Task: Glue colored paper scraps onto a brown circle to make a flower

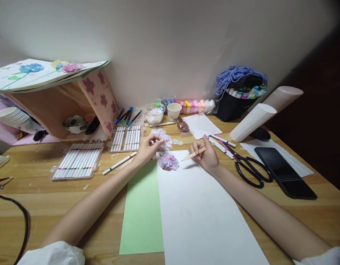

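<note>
My right hand [205, 154] is wrapped around a flat wooden stick [190, 156], whose narrow tip points left, close to a flower-like cluster [169, 162] of pink, purple and blue bits. The cluster sits near the top left of a long white paper sheet [197, 209], with brown and green showing at its edge. My left hand [148, 150] is just up and left of the cluster, thumb and fingertips pinched together; whether anything small is between them I cannot make out. Beyond that hand lie loose pastel paper scraps [165, 138]. Green paper [144, 209] shows beside the white sheet.
Marker cases [77, 161] and a loose marker [119, 163] lie left, below a decorated box [99, 95]. A clear bowl [154, 117] and paper cup [174, 110] stand at the back. Black-handled scissors [250, 167], a phone [286, 173] and a white tube [252, 123] are right.
</note>
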Demonstrator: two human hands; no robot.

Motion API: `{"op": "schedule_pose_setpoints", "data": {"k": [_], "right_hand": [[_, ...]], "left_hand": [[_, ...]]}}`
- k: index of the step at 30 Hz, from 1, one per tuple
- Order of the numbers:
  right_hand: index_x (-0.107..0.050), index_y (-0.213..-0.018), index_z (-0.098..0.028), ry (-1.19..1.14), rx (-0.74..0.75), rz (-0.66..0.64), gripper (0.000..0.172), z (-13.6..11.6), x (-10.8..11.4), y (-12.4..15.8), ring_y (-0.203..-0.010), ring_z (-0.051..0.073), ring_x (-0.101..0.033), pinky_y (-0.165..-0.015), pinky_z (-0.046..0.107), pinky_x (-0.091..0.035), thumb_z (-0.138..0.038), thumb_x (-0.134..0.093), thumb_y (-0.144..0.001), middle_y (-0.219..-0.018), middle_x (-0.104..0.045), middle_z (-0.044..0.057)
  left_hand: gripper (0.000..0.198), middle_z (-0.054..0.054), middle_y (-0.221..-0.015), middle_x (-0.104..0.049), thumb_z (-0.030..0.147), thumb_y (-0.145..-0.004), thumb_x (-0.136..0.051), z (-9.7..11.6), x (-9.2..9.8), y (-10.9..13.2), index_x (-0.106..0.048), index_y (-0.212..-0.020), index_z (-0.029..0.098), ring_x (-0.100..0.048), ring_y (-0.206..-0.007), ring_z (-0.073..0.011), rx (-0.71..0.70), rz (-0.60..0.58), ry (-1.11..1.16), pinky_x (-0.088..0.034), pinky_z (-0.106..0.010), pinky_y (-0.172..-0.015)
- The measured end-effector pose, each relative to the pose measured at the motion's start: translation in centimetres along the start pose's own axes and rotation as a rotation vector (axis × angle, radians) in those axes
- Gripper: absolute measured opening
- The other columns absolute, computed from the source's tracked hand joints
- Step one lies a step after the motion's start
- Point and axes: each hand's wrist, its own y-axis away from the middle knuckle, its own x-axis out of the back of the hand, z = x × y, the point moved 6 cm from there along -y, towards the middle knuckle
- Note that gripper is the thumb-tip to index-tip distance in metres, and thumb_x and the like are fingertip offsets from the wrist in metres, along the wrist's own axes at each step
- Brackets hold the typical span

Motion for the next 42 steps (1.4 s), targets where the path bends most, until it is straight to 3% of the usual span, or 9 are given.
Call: {"op": "schedule_pose_setpoints", "data": {"k": [7, 13, 17, 21, 25, 29, 37, 42], "right_hand": [[-0.048, -0.044, -0.019, 0.084, 0.002, -0.002, 0.071, 0.0, -0.1, 0.2, -0.038, 0.009, -0.026, -0.040, 0.025, -0.019, -0.075, -0.025, -0.082, -0.036, -0.031, -0.002], [-0.050, -0.045, -0.018, 0.090, -0.004, 0.005, 0.070, 0.1, -0.2, 0.3, -0.039, 0.010, -0.026, -0.042, 0.026, -0.016, -0.073, -0.027, -0.083, -0.036, -0.032, -0.001], [-0.049, -0.046, -0.018, 0.079, -0.018, 0.000, 0.070, 0.2, -0.1, 0.3, -0.039, 0.010, -0.026, -0.043, 0.026, -0.017, -0.072, -0.027, -0.084, -0.037, -0.032, -0.002], [-0.050, -0.047, -0.018, 0.078, -0.023, 0.002, 0.070, 0.2, -0.1, 0.3, -0.039, 0.010, -0.026, -0.043, 0.026, -0.018, -0.072, -0.026, -0.084, -0.037, -0.033, -0.002], [-0.051, -0.047, -0.018, 0.080, -0.019, -0.009, 0.070, 0.2, -0.2, 0.3, -0.039, 0.010, -0.028, -0.042, 0.026, -0.020, -0.073, -0.026, -0.084, -0.038, -0.034, -0.002], [-0.051, -0.047, -0.018, 0.120, -0.018, -0.003, 0.068, 0.2, -0.2, 0.3, -0.038, 0.009, -0.028, -0.040, 0.026, -0.019, -0.072, -0.030, -0.083, -0.039, -0.035, -0.001], [-0.052, -0.048, -0.018, 0.121, -0.030, -0.008, 0.062, 0.3, -0.1, 0.3, -0.037, 0.008, -0.030, -0.038, 0.024, -0.019, -0.067, -0.040, -0.083, -0.040, -0.037, -0.002], [-0.053, -0.048, -0.017, 0.128, -0.021, -0.012, 0.062, 0.2, -0.3, 0.3, -0.037, 0.008, -0.030, -0.038, 0.023, -0.019, -0.066, -0.041, -0.083, -0.040, -0.038, -0.002]], "left_hand": [[0.021, -0.001, -0.075, -0.064, 0.032, -0.086, -0.054, -0.5, 1.0, 0.1, -0.065, -0.074, 0.019, -0.052, -0.071, -0.0137, -0.210, 0.112, -0.329, -0.039, -0.026, -0.068], [0.016, -0.001, -0.078, -0.069, 0.031, -0.084, -0.059, -1.4, 1.2, 0.3, -0.069, -0.081, 0.019, -0.060, -0.070, -0.0147, -0.192, 0.122, -0.265, -0.044, -0.025, -0.067], [0.020, -0.002, -0.081, -0.069, 0.028, -0.089, -0.051, -1.5, 1.3, 0.3, -0.070, -0.091, 0.020, -0.062, -0.075, -0.0155, -0.228, 0.147, -0.262, -0.045, -0.026, -0.071], [0.021, -0.005, -0.088, -0.063, 0.029, -0.089, -0.053, -0.9, 1.9, 0.4, -0.072, -0.092, 0.021, -0.057, -0.086, -0.0172, -0.281, 0.243, -0.319, -0.044, -0.030, -0.079], [0.021, -0.003, -0.078, -0.053, 0.032, -0.087, -0.056, -0.6, 2.5, 0.6, -0.073, -0.095, 0.023, -0.053, -0.079, -0.0163, -0.238, 0.328, -0.389, -0.043, -0.029, -0.073], [0.022, -0.002, -0.079, -0.062, 0.036, -0.085, -0.058, -0.7, 2.7, 0.8, -0.073, -0.093, 0.022, -0.056, -0.072, -0.0140, -0.187, 0.320, -0.283, -0.045, -0.026, -0.070], [0.024, -0.005, -0.099, -0.070, 0.024, -0.090, -0.047, -1.1, 3.0, 0.8, -0.066, -0.104, 0.020, -0.064, -0.091, -0.0160, -0.186, 0.342, -0.247, -0.047, -0.028, -0.083], [0.025, -0.004, -0.098, -0.071, 0.022, -0.090, -0.047, -1.4, 3.0, 0.8, -0.060, -0.112, 0.020, -0.066, -0.089, -0.0160, -0.136, 0.344, -0.223, -0.049, -0.027, -0.081]]}}
